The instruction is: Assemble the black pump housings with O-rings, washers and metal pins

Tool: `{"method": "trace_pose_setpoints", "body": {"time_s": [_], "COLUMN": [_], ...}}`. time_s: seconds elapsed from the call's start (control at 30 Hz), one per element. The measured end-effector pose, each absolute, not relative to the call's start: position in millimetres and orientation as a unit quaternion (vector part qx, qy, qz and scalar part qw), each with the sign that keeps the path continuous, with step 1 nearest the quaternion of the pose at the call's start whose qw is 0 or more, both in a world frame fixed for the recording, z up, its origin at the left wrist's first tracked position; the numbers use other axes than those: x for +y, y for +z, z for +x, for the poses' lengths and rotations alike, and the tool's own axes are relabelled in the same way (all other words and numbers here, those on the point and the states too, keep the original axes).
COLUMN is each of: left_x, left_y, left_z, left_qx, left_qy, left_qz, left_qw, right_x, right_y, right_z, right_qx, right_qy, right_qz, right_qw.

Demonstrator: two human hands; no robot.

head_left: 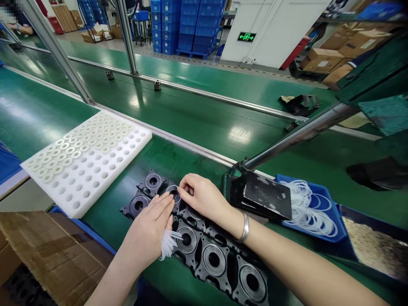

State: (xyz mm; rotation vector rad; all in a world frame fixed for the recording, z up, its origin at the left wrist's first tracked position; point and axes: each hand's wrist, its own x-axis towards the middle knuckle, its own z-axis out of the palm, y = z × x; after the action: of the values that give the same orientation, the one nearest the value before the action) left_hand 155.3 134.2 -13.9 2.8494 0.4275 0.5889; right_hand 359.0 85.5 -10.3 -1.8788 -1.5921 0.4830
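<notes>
A row of black metal housings with round sockets lies on the green bench in front of me. My right hand pinches a thin clear ring over the socket of one housing near the far end. My left hand rests beside it, fingertips touching the same ring, and grips a bundle of white rings in its palm. A silver bangle sits on my right wrist.
A white foam tray with holes, partly filled with white washers, lies at left. A blue tray of clear rings and a bin of small pale parts sit at right. A black stand with a slanted metal post is behind my right hand. Cardboard is at lower left.
</notes>
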Motion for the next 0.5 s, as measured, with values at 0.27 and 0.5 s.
{"method": "trace_pose_setpoints", "body": {"time_s": [0.27,0.5], "left_x": [135.2,134.6], "left_y": [-8.5,-8.8], "left_z": [156.3,157.2], "left_qx": [0.121,0.122], "left_qy": [0.142,0.133], "left_qz": [0.982,0.983], "left_qw": [0.035,0.039], "right_x": [77.0,80.6], "right_y": [8.1,12.3], "right_z": [364.6,370.1], "right_qx": [-0.806,-0.851], "right_qy": [-0.016,-0.053], "right_qz": [-0.585,-0.521], "right_qw": [0.093,0.037]}}
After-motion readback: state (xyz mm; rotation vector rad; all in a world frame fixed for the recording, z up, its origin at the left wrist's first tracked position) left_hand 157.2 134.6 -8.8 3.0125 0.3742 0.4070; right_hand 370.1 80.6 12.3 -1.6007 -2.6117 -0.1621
